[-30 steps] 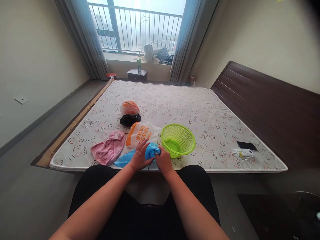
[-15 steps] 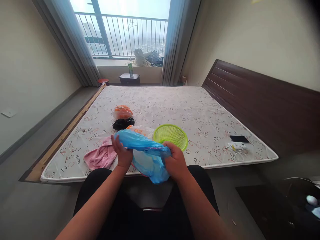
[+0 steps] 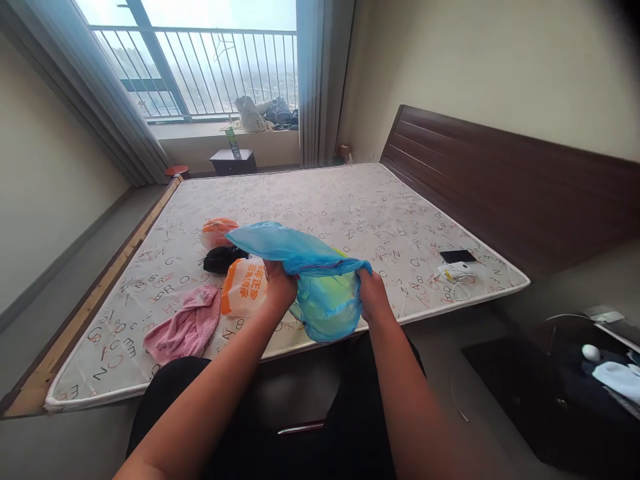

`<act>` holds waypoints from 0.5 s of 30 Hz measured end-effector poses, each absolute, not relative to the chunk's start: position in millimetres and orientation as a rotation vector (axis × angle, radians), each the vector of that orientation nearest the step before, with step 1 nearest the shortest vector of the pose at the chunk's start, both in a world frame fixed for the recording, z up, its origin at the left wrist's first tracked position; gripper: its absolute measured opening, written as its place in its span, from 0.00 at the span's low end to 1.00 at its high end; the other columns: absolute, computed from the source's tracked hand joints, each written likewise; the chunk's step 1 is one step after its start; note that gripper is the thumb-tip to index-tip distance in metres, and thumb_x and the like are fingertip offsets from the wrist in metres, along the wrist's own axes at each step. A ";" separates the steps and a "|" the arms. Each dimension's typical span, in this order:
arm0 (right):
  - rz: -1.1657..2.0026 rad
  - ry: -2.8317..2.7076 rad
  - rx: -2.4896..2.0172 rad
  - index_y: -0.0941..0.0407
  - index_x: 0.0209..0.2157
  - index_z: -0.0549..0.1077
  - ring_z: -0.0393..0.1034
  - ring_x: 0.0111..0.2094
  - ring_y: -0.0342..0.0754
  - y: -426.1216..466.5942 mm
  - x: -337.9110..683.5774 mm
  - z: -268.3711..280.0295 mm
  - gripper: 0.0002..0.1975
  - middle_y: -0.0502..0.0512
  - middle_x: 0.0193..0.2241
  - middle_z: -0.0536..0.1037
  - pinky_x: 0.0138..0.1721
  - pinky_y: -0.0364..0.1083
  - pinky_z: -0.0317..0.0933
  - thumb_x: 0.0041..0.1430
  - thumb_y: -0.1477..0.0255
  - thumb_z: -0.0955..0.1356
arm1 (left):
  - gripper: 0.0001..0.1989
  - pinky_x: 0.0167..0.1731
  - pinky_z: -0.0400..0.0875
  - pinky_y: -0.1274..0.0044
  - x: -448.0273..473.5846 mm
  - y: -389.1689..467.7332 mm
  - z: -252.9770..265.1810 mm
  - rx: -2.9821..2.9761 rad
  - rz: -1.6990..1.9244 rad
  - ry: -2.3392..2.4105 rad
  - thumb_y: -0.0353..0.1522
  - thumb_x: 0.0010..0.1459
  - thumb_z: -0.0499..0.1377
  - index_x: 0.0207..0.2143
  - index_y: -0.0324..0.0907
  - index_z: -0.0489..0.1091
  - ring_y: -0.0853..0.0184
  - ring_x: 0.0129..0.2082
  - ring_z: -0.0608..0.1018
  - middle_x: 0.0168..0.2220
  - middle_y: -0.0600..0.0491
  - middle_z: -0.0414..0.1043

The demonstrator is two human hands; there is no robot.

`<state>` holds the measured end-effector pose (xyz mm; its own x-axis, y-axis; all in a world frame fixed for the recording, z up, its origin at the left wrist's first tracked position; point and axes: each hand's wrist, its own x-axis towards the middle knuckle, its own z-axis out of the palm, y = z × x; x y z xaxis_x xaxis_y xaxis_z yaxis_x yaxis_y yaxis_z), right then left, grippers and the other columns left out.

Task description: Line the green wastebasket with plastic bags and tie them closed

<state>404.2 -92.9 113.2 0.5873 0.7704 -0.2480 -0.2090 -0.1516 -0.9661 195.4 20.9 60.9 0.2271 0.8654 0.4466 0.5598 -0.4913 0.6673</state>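
Fingers of my left hand and right hand are closed on the blue plastic bag, holding it stretched above the near edge of the bare, letter-printed mattress. Pink cloth, orange-and-white bag, black bag lie to the left. Phone sits near the dark headboard. Balcony window beyond.
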 end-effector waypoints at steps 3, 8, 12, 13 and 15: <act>1.079 -0.319 -1.368 0.55 0.35 0.75 0.71 0.28 0.51 -89.9 417.6 84.3 0.13 0.51 0.26 0.78 0.30 0.47 0.65 0.52 0.60 0.69 | 0.25 0.71 0.34 0.47 215.2 26.4 58.9 2.641 0.767 1.099 0.24 0.56 0.60 0.56 0.44 0.74 0.44 0.74 0.46 0.64 0.41 0.66; 1.087 -0.453 -1.432 0.55 0.35 0.77 0.72 0.30 0.53 -83.6 424.5 52.8 0.15 0.52 0.26 0.80 0.32 0.48 0.66 0.52 0.58 0.70 | 0.15 0.72 0.36 0.56 240.8 36.1 50.1 2.895 0.132 0.541 0.28 0.64 0.55 0.47 0.47 0.79 0.53 0.74 0.51 0.61 0.48 0.73; 0.877 -0.586 -1.637 0.54 0.30 0.77 0.70 0.30 0.50 -73.8 434.2 36.5 0.12 0.50 0.25 0.79 0.32 0.45 0.62 0.52 0.60 0.67 | 0.14 0.62 0.62 0.62 257.4 48.6 40.4 2.522 -0.418 0.804 0.33 0.62 0.58 0.46 0.40 0.81 0.49 0.60 0.74 0.54 0.40 0.78; 0.833 -0.583 -1.648 0.54 0.30 0.76 0.69 0.30 0.49 -71.3 437.1 33.6 0.12 0.49 0.25 0.79 0.32 0.44 0.62 0.52 0.61 0.66 | 0.14 0.56 0.67 0.63 260.8 51.8 37.2 2.453 -0.490 0.864 0.34 0.61 0.60 0.44 0.37 0.81 0.49 0.53 0.78 0.49 0.38 0.80; 0.785 -0.547 -1.628 0.54 0.31 0.76 0.69 0.31 0.49 -66.7 442.5 29.2 0.12 0.49 0.26 0.79 0.33 0.44 0.62 0.51 0.62 0.66 | 0.12 0.47 0.72 0.66 266.4 58.2 30.4 2.380 -0.564 0.909 0.33 0.57 0.63 0.38 0.35 0.82 0.53 0.41 0.82 0.39 0.39 0.83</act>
<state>442.5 -66.7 29.2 0.6630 0.7228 -0.1951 -0.0672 -0.2021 -0.9771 266.4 58.2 30.4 0.6870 0.4821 -0.5438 0.7013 -0.6360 0.3221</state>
